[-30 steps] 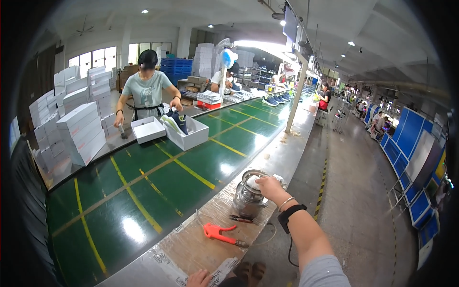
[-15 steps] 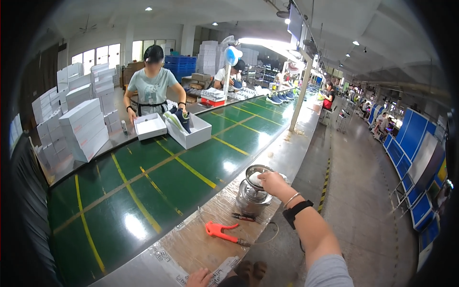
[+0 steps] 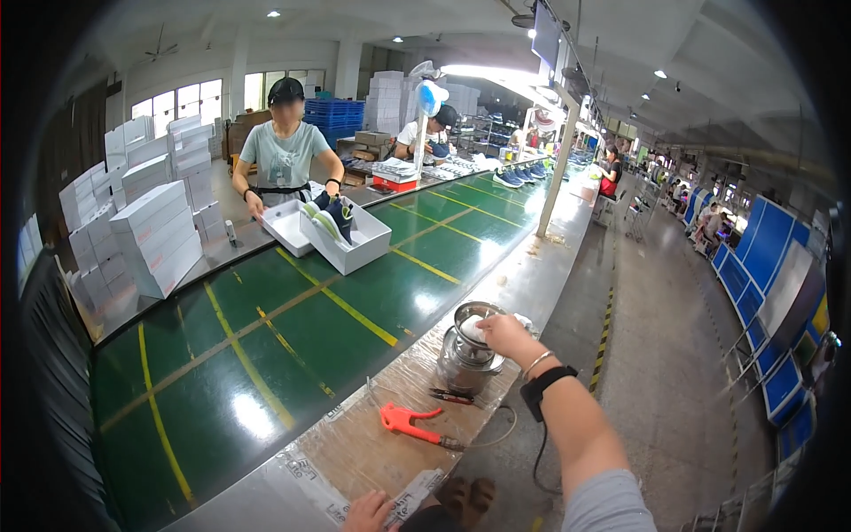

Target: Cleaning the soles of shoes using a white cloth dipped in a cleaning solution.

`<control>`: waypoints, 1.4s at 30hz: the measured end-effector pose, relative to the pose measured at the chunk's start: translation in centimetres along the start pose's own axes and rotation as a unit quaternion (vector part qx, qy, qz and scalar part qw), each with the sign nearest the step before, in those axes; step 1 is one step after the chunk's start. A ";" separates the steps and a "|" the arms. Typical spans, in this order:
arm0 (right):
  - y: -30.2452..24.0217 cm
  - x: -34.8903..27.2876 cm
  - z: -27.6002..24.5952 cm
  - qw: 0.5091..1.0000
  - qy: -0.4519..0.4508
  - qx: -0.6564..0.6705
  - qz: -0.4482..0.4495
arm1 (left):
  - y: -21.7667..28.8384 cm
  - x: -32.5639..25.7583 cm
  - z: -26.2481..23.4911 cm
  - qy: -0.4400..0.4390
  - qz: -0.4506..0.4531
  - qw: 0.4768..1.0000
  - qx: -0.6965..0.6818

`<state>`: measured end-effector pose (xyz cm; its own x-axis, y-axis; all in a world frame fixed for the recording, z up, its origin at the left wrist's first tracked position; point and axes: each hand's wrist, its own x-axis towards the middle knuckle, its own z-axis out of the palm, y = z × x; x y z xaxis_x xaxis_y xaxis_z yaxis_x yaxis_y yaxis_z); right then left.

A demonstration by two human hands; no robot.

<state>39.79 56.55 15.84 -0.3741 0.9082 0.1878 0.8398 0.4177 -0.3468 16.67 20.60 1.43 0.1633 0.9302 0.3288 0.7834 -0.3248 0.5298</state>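
My right hand (image 3: 507, 336) pinches a soft white wad (image 3: 472, 327), perhaps cloth or sponge, inside the round metal dish on top of a silver metal pot (image 3: 464, 371). The fingertips are partly hidden by the hand itself. At the lower edge, my left hand (image 3: 369, 512) lies on the plastic-covered bench edge, fingers stretched out and holding nothing. Between the hands lies an orange-red air blow gun (image 3: 409, 423) with a hose. A small pair of dark-and-red snips (image 3: 453, 396) rests against the foot of the pot.
A green conveyor belt (image 3: 292, 355) with yellow lines runs beyond the bench. Across it a co-worker (image 3: 288, 160) handles an open white shoebox (image 3: 357, 254) holding shoes. White boxes (image 3: 160, 239) are stacked at left. More shoes (image 3: 519, 177) sit farther along the belt.
My right hand has shifted slightly within the dish, still pinching the white wad. Across the belt, the co-worker has tilted the box lid up against the shoebox. My left hand stays put.
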 end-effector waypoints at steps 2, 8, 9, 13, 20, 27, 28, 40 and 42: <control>0.0 0.6 -0.4 1.000 0.002 -0.025 -0.006 | -0.1 -0.1 0.3 -0.002 0.000 1.000 -0.009; 0.4 -0.5 1.0 0.999 0.025 -0.027 -0.007 | 0.2 -0.3 0.2 -0.003 -0.006 1.000 0.000; 0.3 -0.1 0.4 0.999 0.027 -0.027 -0.006 | 0.1 -0.3 0.2 -0.002 -0.007 1.000 0.001; 0.5 0.1 0.5 0.999 0.009 -0.046 -0.019 | -0.5 -0.6 1.0 -0.002 -0.005 1.000 -0.009; 0.1 0.9 -0.8 0.999 -0.041 -0.018 -0.004 | -0.5 -0.6 1.0 0.011 -0.007 1.000 -0.008; 0.0 -0.2 0.3 1.000 -0.006 0.000 0.000 | -1.3 -0.3 0.8 -0.004 0.019 0.999 0.043; 0.8 0.7 0.2 0.999 -0.030 0.011 0.001 | -1.4 -0.2 0.8 -0.012 0.025 0.999 0.040; 0.3 0.5 -0.5 1.000 0.006 0.020 -0.017 | -1.4 -0.2 1.1 0.004 0.013 1.000 0.027; 0.8 -0.4 0.5 0.999 0.017 0.037 -0.024 | -1.5 0.2 1.0 0.019 0.025 0.999 0.034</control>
<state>40.44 56.57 15.01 -0.3978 0.8865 0.2362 0.7897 0.4619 -0.4038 16.14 21.43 -0.13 0.1817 0.9055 0.3835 0.8136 -0.3575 0.4586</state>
